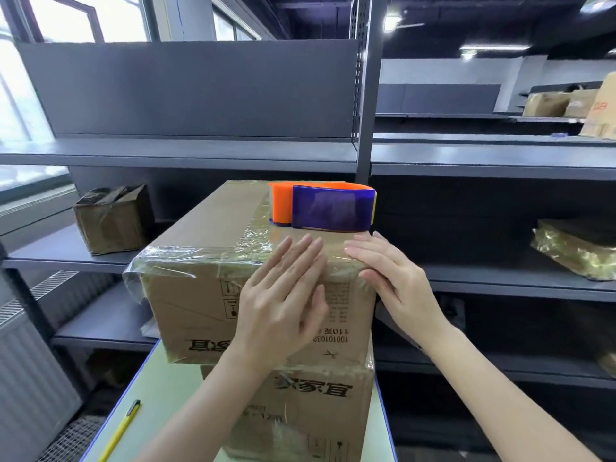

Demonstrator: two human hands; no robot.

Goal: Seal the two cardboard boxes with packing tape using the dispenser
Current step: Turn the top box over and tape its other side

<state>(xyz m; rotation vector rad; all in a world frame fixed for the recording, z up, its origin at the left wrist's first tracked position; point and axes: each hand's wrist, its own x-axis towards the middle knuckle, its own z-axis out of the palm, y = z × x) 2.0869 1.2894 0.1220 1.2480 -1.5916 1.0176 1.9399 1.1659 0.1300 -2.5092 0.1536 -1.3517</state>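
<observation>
Take the stacked boxes as the dial's centre, with twelve pointing away from the person. Nearest, at seven o'clock, a yellow cutter [120, 430] lies on the pale table [156, 388] beside its blue left edge. A stretch of tabletop separates it from the stack.

The lower box [300, 415] stands on the table, with its right side just inside the table's right edge. The upper box [186, 315] rests on it and overhangs to the left.

The left hand [283, 295] lies flat with its fingers straight. Its palm is against the upper box's front face, and its fingertips reach over the near top edge onto the lid. At three o'clock the right hand [396, 278] drapes over the near right corner, fingers straight on the lid and thumb bent down the front face. Neither hand grips anything; both press on clear tape [253, 236]. The tape follows the near top edge and runs up the lid's middle, and a wrinkled loose end hangs off the near left corner.

At twelve o'clock the orange and purple tape dispenser [326, 208] stands on the lid just beyond the fingertips, untouched and close to the lid's right edge. The lid's left half lies open.

Behind the stack, grey shelving [200, 155] crosses the view. A small battered box [113, 218] sits on a shelf at ten o'clock, well apart from the stack with open air between. Gold foil [576, 251] lies at three o'clock, and distant cartons [546, 103] sit at two.
</observation>
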